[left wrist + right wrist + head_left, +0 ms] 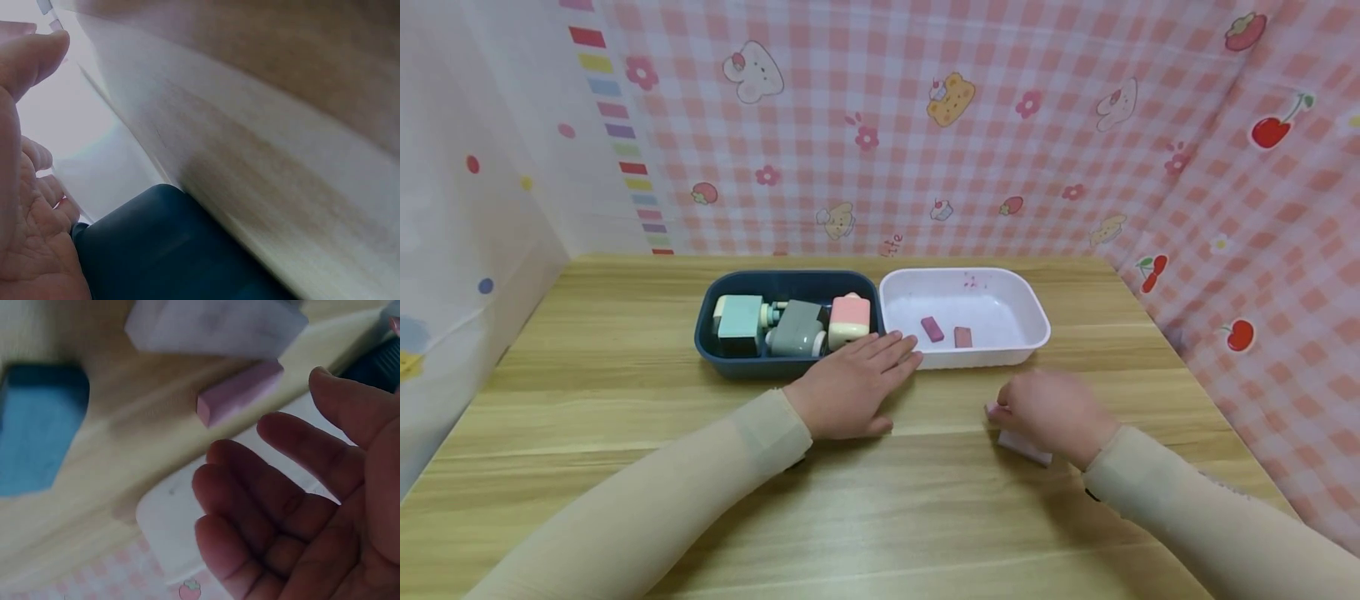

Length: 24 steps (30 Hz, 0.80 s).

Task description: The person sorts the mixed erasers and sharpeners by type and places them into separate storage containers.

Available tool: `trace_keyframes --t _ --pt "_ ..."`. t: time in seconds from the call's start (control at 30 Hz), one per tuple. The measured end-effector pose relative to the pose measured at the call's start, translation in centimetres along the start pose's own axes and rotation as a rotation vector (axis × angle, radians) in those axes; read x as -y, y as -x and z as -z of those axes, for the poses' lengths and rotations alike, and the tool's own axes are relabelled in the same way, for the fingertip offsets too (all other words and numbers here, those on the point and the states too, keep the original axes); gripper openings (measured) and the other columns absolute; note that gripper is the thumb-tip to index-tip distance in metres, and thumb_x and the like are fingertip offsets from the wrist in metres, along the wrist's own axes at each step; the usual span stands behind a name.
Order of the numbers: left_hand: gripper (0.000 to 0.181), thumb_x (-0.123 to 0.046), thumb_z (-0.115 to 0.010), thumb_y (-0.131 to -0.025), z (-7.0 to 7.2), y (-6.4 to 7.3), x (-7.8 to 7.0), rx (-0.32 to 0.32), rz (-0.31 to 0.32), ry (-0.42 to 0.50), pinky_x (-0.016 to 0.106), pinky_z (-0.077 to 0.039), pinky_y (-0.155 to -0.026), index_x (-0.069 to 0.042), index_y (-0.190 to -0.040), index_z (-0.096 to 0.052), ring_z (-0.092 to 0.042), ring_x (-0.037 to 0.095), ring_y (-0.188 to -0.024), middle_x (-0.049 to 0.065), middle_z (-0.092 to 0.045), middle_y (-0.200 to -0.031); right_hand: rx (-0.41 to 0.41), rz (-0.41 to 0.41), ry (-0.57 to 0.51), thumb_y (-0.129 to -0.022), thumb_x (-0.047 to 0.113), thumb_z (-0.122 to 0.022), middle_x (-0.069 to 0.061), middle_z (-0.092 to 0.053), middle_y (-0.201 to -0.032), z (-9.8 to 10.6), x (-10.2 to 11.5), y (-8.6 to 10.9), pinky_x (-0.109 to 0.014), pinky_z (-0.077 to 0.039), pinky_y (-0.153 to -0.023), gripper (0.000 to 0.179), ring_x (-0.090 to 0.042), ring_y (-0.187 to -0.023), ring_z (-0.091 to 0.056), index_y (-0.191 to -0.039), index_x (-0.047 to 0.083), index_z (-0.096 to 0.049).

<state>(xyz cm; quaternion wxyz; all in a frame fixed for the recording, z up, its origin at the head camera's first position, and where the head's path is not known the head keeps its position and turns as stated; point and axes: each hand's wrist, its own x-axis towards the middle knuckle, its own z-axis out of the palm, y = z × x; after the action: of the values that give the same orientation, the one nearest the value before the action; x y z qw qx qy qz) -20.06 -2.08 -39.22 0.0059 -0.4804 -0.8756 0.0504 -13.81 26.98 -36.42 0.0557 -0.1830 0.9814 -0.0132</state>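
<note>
My left hand (853,387) lies flat with its fingers straight, fingertips on the near rims where the navy tray (790,367) and white tray (977,358) meet. The left wrist view shows that palm (37,250) beside the navy tray's wall. In front of the white tray, my right hand (1056,412) is over a small pink eraser-like block (240,392) and a larger pale lavender block (215,326) on the table. From the right wrist, its fingers (250,494) look loosely bent, apart from the thumb, holding nothing. A blue block (44,431) also shows there; the hand hides it in the head view.
Inside the navy tray sit boxy items: a mint one (741,315), a grey-green one (797,327) and a pink-and-cream one (850,319). The white tray holds a magenta block (932,328) and an orange-pink block (962,337). Behind the wooden table (910,517) hangs a checked cloth (820,108).
</note>
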Motion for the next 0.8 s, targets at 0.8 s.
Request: trace_keyframes --t 0.8 --pt "0.09 -0.055 -0.063 -0.1 -0.1 0.1 0.1 -0.008 -0.003 0.009 0.039 -0.014 -0.135 -0.015 -0.169 -0.023 -0.015 0.025 -0.166 0.006 -0.018 -0.178 -0.052 -0.102 0.047 -0.097 0.02 -0.066 0.002 -0.055 -0.057 -1.8 1.2 -0.5 -0.039 -0.049 -0.048 0.038 -0.018 -0.053 -0.053 -0.06 0.018 -0.057"
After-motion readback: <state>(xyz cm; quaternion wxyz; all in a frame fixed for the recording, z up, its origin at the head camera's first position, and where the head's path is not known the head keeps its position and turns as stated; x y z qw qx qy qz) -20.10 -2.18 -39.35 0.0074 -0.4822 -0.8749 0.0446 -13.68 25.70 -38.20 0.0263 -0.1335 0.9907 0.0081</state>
